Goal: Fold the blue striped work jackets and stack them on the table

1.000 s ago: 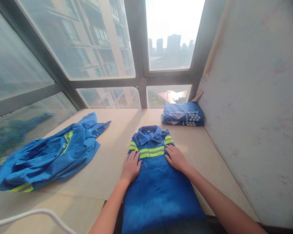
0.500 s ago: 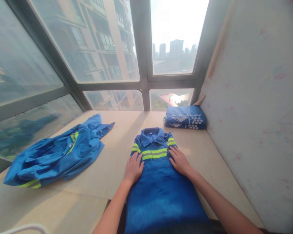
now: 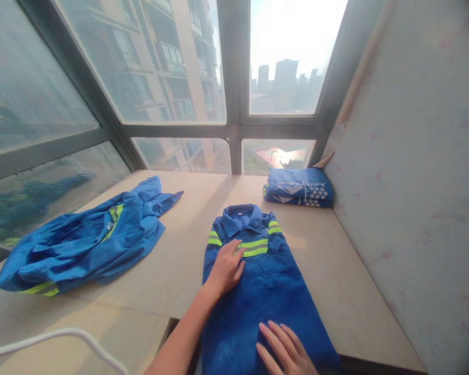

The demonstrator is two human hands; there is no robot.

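Note:
A blue work garment [image 3: 254, 289] with a collar and yellow-green reflective bands lies in front of me, its sleeves tucked in along the sides and its lower part running over the table's near edge. My left hand [image 3: 227, 265] rests on its chest, fingers apart, the tips on the reflective band. Lower down, my right hand [image 3: 285, 350] is over the garment's lower part with its fingers stretched out, holding nothing; the bottom of this hand is cut off by the frame.
On the left a crumpled blue work jacket [image 3: 89, 239] lies on the pale tabletop [image 3: 187, 245]. A folded blue bundle [image 3: 299, 186] with white print sits in the far right corner by the wall. A white cable [image 3: 68, 332] crosses the lower left. Windows stand behind.
My right hand has come back from the garment's right sleeve to its lower part. The left hand has shifted inward from the left side onto the chest. The view has moved slightly.

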